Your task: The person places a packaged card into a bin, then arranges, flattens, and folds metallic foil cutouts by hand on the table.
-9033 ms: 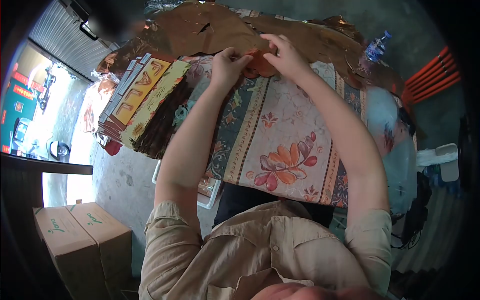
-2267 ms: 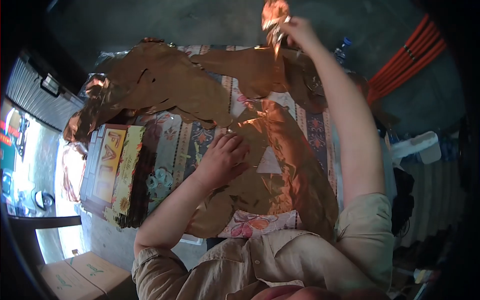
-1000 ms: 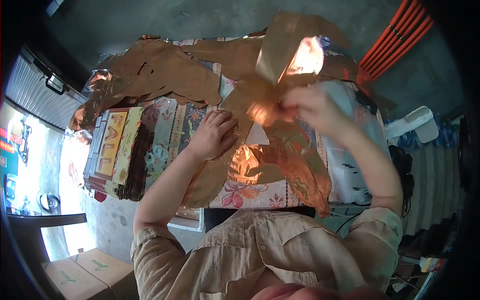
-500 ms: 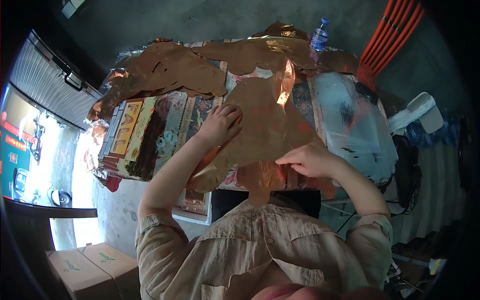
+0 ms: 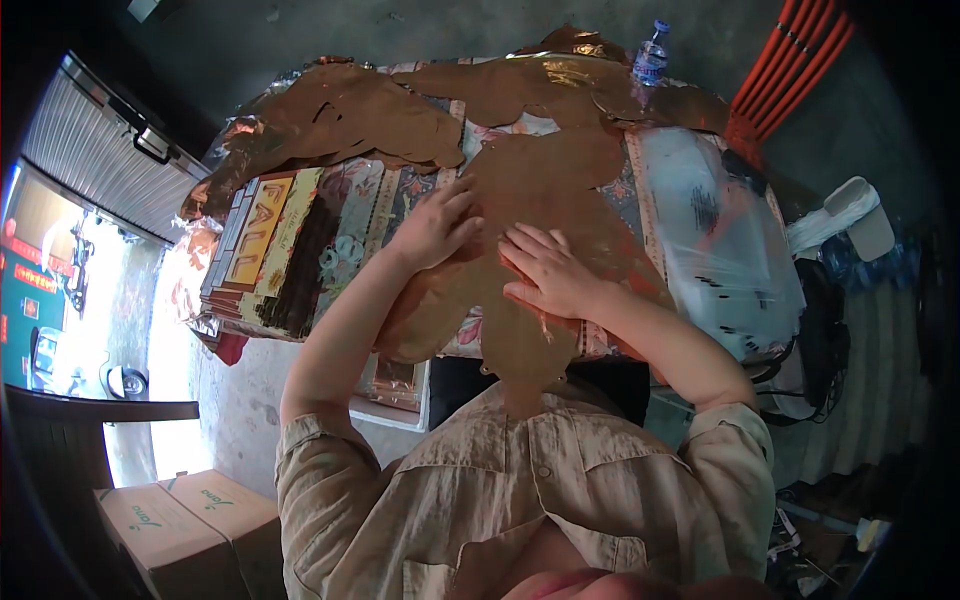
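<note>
My L hand [image 5: 437, 228] has hardly moved: palm down at the L side of the brown foil sheet [image 5: 545, 175], R of the FALL sign stack [image 5: 262, 235], fingers loosely bent; can't tell if they pinch anything. Next to it, my R hand [image 5: 552, 272] changed most: ½ sec ago at the near edge w/ fingertips bunched, now laid flat mid-sheet, fingers slightly spread, gripping nothing I can see. So sheet's now held down at 2 spots & the shiny fold nr its far end is gone. It's mid-table on the flowered cloth [image 5: 644, 195], betw. the signs & the clear plastic bags [image 5: 715, 235] at R. Looks matte brown, mostly smooth, irreg. outline, narrow tongue over the near edge toward my shirt [image 5: 570, 460], orange sheen at R; poss. >1 layer.
</note>
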A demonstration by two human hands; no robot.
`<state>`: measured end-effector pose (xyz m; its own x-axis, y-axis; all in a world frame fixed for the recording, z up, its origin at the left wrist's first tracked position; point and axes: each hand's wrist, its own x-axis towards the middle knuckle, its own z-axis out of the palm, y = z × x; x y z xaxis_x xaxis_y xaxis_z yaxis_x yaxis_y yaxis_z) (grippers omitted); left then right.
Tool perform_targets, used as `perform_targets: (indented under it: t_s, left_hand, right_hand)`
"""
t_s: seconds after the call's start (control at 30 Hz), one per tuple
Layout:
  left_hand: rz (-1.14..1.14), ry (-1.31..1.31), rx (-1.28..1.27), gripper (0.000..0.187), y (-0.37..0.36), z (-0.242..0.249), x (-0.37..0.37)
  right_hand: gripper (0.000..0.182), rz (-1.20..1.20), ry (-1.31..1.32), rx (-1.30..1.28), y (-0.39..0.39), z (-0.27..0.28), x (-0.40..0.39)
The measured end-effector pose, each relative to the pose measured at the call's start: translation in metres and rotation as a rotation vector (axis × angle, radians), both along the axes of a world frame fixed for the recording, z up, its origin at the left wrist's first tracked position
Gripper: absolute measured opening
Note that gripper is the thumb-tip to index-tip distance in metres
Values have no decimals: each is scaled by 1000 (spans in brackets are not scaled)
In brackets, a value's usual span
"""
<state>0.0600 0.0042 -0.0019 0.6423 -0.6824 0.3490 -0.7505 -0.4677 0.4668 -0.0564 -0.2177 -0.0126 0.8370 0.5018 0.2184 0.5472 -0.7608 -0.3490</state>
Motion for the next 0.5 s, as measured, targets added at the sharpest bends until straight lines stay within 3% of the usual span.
perform_targets:
  t_s: [0.1,0.2,0.5]
  left_hand:
    - [-74,-112,184,41,18,20,-2]
    - [-67,-90,213,40,28,20,-14]
    - [-86,-101,124,42,32,6,-7]
  right_hand:
    - [61,13,5,-9,-1,2,0]
    - [61,22,16,-19,2,5,-1]
    - [61,27,25,-40,10,10,5]
